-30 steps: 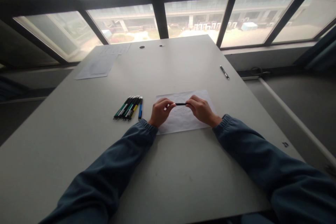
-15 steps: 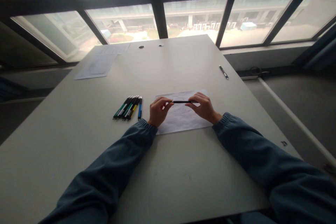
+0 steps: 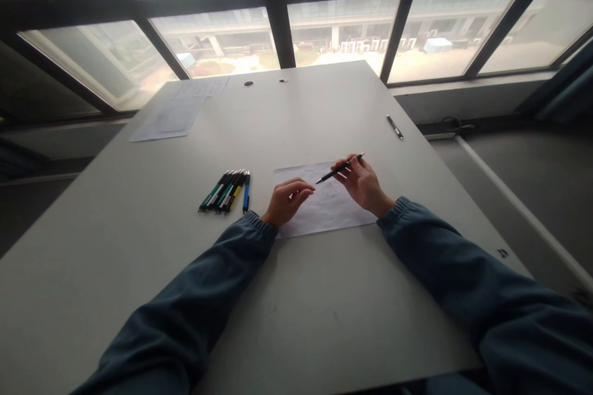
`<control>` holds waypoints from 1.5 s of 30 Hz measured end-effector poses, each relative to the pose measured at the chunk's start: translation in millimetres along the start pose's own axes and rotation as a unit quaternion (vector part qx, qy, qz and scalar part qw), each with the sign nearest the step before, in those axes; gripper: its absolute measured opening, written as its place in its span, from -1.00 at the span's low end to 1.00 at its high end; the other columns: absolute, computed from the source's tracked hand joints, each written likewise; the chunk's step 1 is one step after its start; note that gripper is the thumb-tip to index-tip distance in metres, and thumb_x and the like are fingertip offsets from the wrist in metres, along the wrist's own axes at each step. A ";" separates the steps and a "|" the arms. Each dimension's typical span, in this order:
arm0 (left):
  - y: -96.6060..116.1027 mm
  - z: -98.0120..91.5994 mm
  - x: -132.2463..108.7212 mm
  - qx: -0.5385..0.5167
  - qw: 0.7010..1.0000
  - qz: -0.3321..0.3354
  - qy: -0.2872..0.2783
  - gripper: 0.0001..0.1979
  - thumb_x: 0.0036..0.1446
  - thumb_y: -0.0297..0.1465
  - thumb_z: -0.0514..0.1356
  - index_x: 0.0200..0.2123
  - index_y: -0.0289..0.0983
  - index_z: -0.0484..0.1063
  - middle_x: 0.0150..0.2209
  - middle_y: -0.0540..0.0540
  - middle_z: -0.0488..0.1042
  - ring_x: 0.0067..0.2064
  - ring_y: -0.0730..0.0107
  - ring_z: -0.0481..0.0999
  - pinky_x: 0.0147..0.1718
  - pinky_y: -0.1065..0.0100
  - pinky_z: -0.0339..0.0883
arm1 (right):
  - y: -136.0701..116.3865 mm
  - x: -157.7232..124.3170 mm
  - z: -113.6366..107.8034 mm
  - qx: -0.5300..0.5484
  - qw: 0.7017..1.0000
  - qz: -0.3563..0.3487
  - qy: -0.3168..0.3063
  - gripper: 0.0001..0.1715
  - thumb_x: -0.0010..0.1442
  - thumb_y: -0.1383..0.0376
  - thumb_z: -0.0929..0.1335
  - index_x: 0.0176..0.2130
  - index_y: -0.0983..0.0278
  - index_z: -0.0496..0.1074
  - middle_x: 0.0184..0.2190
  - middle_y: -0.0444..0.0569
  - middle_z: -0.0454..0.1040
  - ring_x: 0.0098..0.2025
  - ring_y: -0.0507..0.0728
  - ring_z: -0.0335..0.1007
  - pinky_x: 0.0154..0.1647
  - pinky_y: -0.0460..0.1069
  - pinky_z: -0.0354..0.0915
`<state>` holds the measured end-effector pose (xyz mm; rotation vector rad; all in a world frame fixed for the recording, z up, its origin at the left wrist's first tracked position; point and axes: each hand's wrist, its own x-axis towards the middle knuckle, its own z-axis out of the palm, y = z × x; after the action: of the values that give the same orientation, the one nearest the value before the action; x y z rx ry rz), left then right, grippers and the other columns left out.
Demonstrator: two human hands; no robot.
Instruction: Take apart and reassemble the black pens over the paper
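Note:
A black pen (image 3: 340, 168) is held slantwise by my right hand (image 3: 364, 188), its narrow tip pointing down and left, its other end up and right. The thumb and fingers close around the pen's upper part. Just left of the pen's tip is my left hand (image 3: 285, 200), fingers loosely bent and apart from the pen, with nothing visible in them. Beneath both hands lies a white sheet of paper (image 3: 324, 216) with faint marks on it.
Left of the paper, several pens (image 3: 222, 191) with black, green and yellow parts lie side by side, a blue pen (image 3: 246, 191) at their right. Another pen (image 3: 395, 126) rests near the table's right edge. Papers (image 3: 169, 114) lie at the far left, before the windows.
My left hand has let go of the pen's left end. The right hand has turned, tilting the pen from level to slanted.

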<state>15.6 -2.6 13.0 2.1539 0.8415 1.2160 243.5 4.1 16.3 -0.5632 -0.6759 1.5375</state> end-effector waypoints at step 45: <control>-10.4 2.2 -4.8 0.300 0.931 -0.020 -0.206 -0.49 0.29 -0.15 0.21 0.27 -0.10 0.35 0.30 -0.18 0.34 0.35 0.00 0.25 0.26 -0.04 0.18 | 6.0 6.9 -16.0 -0.365 0.924 -0.101 0.044 -0.50 0.18 -0.15 0.40 -0.33 0.23 0.45 -0.49 -0.11 0.45 -0.57 0.01 0.34 -0.63 -0.09 0.14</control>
<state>12.9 0.5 2.1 2.7120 1.1571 0.4663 250.0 12.3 1.0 -1.0724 -1.2079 1.0266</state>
